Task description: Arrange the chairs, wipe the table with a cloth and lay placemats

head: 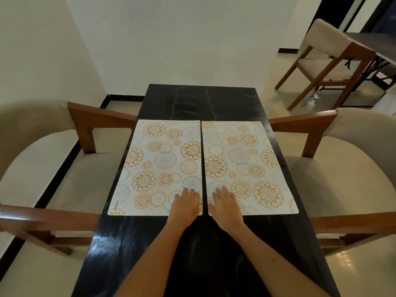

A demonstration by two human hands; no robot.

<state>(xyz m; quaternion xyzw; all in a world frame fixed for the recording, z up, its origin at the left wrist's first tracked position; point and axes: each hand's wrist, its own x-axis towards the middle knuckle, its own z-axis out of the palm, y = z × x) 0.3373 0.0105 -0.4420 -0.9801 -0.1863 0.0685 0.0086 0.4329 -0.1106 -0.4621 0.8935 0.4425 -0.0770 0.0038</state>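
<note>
Two white placemats with gold and grey flower rings lie flat, side by side, on the glossy black table (199, 99). My left hand (186, 205) rests palm down on the near right corner of the left placemat (158, 166). My right hand (225, 205) presses flat on the near left corner of the right placemat (248, 166). Both hands have straight fingers and grip nothing. A beige cushioned chair with brown wooden arms (42, 168) stands at the table's left side, and a matching chair (351, 168) stands at its right side. No cloth is in view.
A third beige chair (321, 61) stands at the back right beside another dark table (372, 46). White walls close off the left and the far end. Pale floor lies to the right.
</note>
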